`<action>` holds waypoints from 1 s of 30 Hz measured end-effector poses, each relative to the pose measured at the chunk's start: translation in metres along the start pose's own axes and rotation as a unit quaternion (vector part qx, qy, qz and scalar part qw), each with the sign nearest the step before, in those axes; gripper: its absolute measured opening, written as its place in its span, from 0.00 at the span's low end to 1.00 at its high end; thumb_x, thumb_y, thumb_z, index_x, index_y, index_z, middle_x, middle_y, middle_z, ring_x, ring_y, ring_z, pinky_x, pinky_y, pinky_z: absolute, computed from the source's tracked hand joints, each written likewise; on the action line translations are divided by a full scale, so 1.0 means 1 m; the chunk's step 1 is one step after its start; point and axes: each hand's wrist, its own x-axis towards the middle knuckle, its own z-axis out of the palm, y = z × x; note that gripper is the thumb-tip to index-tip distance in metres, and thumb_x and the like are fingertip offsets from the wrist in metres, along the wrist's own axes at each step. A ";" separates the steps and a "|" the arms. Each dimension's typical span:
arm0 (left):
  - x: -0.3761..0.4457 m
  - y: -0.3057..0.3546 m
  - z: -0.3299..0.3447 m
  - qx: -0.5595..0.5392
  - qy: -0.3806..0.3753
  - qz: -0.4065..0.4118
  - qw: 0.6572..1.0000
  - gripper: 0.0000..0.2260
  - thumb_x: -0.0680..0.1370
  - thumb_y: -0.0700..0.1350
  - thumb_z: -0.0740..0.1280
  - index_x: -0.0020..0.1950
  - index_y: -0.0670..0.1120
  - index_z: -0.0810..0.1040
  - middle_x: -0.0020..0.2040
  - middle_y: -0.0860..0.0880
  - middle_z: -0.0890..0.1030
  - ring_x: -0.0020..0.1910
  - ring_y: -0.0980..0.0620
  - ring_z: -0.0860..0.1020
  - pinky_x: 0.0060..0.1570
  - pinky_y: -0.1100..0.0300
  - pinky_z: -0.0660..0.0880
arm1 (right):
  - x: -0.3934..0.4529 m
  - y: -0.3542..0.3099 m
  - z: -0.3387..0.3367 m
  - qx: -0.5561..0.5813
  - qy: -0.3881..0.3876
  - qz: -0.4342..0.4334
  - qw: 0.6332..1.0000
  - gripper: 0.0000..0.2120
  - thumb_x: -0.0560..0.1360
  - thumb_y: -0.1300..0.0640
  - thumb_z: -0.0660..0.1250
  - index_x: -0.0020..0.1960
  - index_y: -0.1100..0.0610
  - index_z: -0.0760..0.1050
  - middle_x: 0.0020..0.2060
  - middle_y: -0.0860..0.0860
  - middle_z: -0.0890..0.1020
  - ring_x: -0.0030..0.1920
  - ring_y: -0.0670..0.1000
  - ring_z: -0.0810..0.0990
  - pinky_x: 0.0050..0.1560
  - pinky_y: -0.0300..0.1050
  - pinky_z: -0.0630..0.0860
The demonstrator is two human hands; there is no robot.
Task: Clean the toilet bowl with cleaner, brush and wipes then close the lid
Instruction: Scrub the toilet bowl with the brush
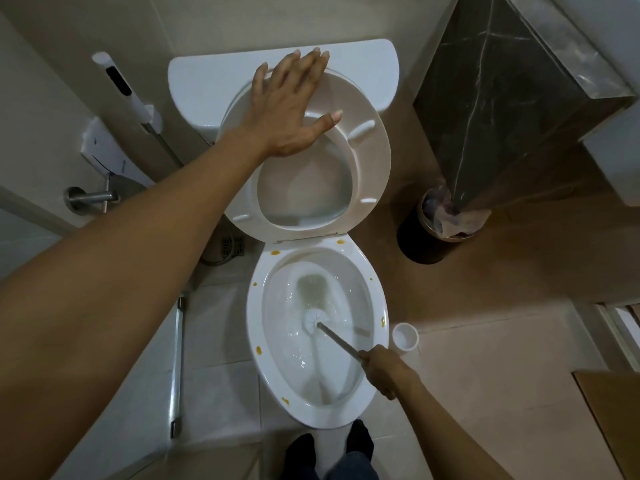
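The white toilet bowl (258,327) stands open below me, with several yellow-brown spots on its rim. My right hand (386,370) grips the metal handle of the toilet brush (316,321), whose white head sits in the water inside the bowl. The seat and lid (372,157) are raised against the tank (360,69). My left hand (292,105) rests flat on the raised seat, fingers spread and straight, reaching up to the tank's top.
A white brush holder (405,336) stands on the floor right of the bowl. A dark waste bin (420,233) with a plastic liner sits beside a dark marble counter (502,91). A bidet sprayer (119,81) and paper holder (91,197) hang on the left wall.
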 end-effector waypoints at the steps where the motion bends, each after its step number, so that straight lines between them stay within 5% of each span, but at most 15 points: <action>1: 0.000 0.000 0.000 0.000 -0.001 -0.001 1.000 0.35 0.78 0.66 0.49 0.78 0.51 0.43 0.79 0.51 0.47 0.77 0.48 0.45 0.72 0.43 0.41 | -0.005 0.003 -0.002 -0.008 -0.007 -0.003 1.000 0.17 0.82 0.59 0.52 0.68 0.58 0.70 0.35 0.48 0.66 0.30 0.47 0.66 0.35 0.42 0.73; 3: 0.000 0.000 0.001 0.001 -0.003 -0.001 1.000 0.35 0.78 0.67 0.49 0.78 0.51 0.43 0.79 0.51 0.46 0.77 0.48 0.45 0.72 0.43 0.41 | -0.004 0.015 -0.009 -0.006 -0.028 -0.003 1.000 0.16 0.82 0.55 0.54 0.65 0.56 0.72 0.31 0.48 0.68 0.27 0.47 0.67 0.32 0.42 0.74; 7: 0.000 0.001 0.001 0.002 -0.002 -0.003 1.000 0.35 0.77 0.67 0.48 0.78 0.51 0.43 0.79 0.51 0.47 0.77 0.48 0.45 0.72 0.43 0.41 | -0.011 0.026 -0.016 0.034 -0.081 0.013 0.996 0.16 0.83 0.54 0.53 0.67 0.54 0.71 0.28 0.48 0.66 0.22 0.46 0.61 0.23 0.38 0.60; 13: -0.001 0.001 -0.001 -0.001 -0.005 0.000 1.000 0.35 0.77 0.67 0.47 0.78 0.51 0.43 0.79 0.51 0.47 0.77 0.48 0.46 0.72 0.43 0.42 | 0.016 -0.004 -0.004 0.053 -0.044 -0.020 0.997 0.17 0.82 0.58 0.53 0.70 0.56 0.69 0.36 0.52 0.71 0.27 0.49 0.68 0.25 0.42 0.68; 20: 0.000 0.001 -0.001 0.004 -0.008 -0.001 1.000 0.36 0.76 0.67 0.47 0.78 0.51 0.43 0.79 0.51 0.47 0.77 0.48 0.45 0.72 0.43 0.42 | 0.004 0.010 -0.011 0.112 -0.096 -0.010 0.989 0.18 0.82 0.56 0.55 0.71 0.49 0.69 0.33 0.51 0.70 0.26 0.46 0.64 0.25 0.38 0.64; 30: 0.000 0.000 -0.001 0.008 -0.012 0.000 1.000 0.36 0.76 0.67 0.47 0.78 0.51 0.43 0.79 0.50 0.47 0.77 0.48 0.45 0.72 0.43 0.42 | 0.032 -0.033 0.001 0.159 -0.027 -0.027 0.987 0.16 0.82 0.55 0.55 0.68 0.54 0.71 0.36 0.53 0.71 0.27 0.49 0.67 0.25 0.40 0.66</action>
